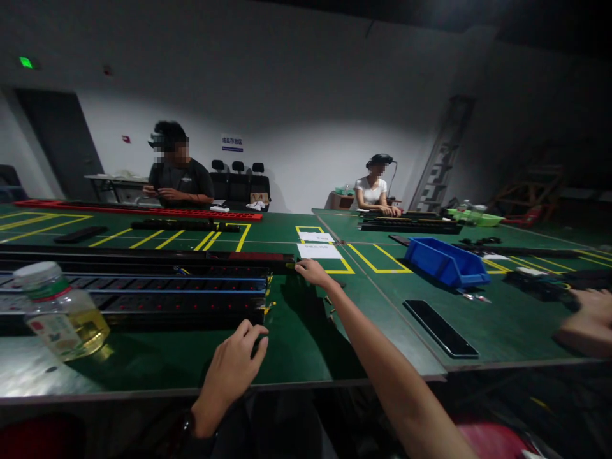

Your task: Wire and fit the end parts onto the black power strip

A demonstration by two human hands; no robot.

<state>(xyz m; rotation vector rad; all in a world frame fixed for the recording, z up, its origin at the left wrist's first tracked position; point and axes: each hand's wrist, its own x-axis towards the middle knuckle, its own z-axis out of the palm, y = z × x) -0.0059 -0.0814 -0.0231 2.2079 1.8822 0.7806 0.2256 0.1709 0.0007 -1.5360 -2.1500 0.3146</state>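
My right hand (313,273) stretches out to the right end of a long black rail (248,256), its fingers closed at that end. Nearer to me, my left hand (234,360) hovers over the table edge, fingers loosely bent and thumb apart, holding nothing. Just beyond it lie long black strips with rows of small red marks (182,307) and blue edges. Yellow wire ends (269,305) stick out at their right side. The left end of the rail runs out of view.
A bottle of yellow liquid (64,312) stands at left on the green table (306,357). To the right are a phone (440,328), a blue bin (444,261) and a co-worker's hand (590,319). White papers (319,250) lie mid-table. Two people (179,175) work across it.
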